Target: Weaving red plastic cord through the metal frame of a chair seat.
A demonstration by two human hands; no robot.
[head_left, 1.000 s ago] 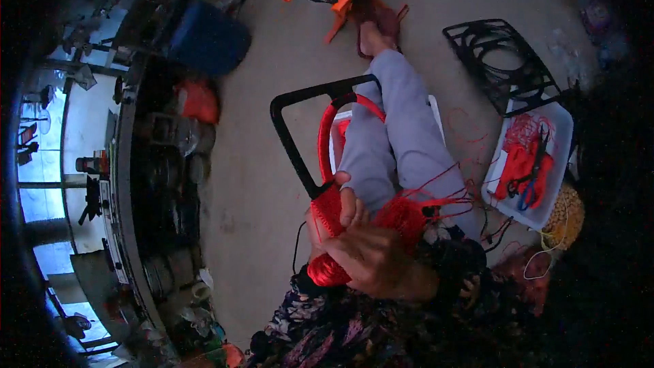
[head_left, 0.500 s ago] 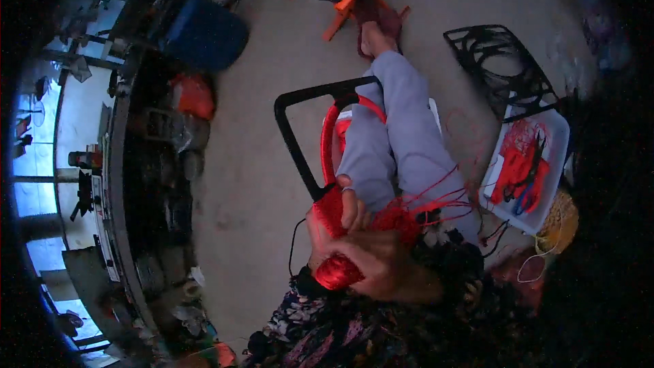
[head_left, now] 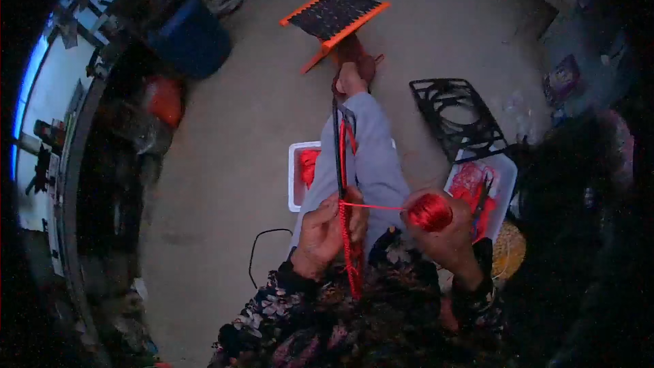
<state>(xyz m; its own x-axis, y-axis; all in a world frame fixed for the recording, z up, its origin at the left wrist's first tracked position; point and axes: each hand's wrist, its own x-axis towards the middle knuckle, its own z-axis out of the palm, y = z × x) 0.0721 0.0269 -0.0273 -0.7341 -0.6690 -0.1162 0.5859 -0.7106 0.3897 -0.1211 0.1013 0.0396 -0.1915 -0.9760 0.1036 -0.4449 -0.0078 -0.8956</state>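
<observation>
Held over my lap is a black frame (head_left: 338,143), seen nearly edge-on, its lower part covered in wound red cord (head_left: 349,252). My left hand (head_left: 319,235) is closed around the frame where the winding begins. Off to the right, my right hand (head_left: 455,235) grips a bundle of shiny red cord (head_left: 430,212). A single red strand (head_left: 376,206) runs taut from the bundle to the frame beside my left fingers. The far side of the frame is hidden by its angle.
White bins with red cord stand left (head_left: 296,184) and right (head_left: 505,184) of my legs. A black openwork panel (head_left: 455,119) leans on the right bin. My foot is by an orange folding stool (head_left: 335,17). A blue tub (head_left: 192,37) and cluttered shelving line the left.
The frame has turned from a slanted face-on position to nearly edge-on. My right hand has moved right, away from the frame, with the cord bundle, stretching the strand. The head view has shifted.
</observation>
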